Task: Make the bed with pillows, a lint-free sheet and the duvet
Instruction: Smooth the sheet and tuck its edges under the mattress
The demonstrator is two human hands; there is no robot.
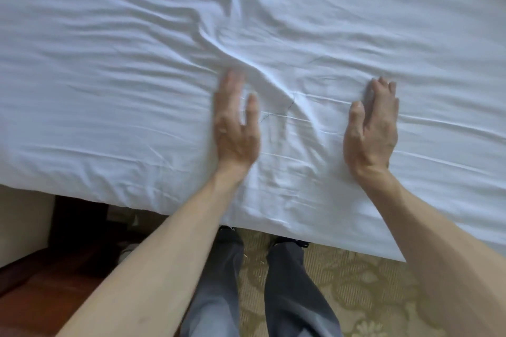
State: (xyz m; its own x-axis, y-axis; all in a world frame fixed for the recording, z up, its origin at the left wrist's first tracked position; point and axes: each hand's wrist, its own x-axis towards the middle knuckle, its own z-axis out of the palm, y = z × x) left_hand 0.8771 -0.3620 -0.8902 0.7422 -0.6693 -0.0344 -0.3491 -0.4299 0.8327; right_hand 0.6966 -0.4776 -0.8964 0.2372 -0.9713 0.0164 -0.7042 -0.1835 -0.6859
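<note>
Nearest you are your own legs in grey trousers [290, 295], standing on a patterned beige carpet [364, 293]. To your left is dark brown wood [41, 268], with something cream [22, 216] behind it; what either belongs to cannot be told. Just past your feet, the white sheet [109, 68] hangs over the near edge of the bed and hides the bed's side.

Both bare forearms reach over that edge. Your left hand [235, 123] lies on the sheet with its fingers straight and together, thumb held a little apart, holding nothing. It is blurred, so its fingertips are hard to read. Your right hand [372, 128] lies well apart from it at about the same depth, palm down on the cloth, fingers loosely together and slightly bent at the tips, thumb out to the inner side. It grips nothing either; both hands rest flat on the fabric.

Between the hands, nearer the left one, a thin dark strand [279, 111] lies on the sheet, looking like a hair or a thread. A raised fold [227, 44] starts just beyond the left fingertips and winds away towards the far side. Farther out the sheet covers the whole bed, rippled with long shallow creases running left to right.
</note>
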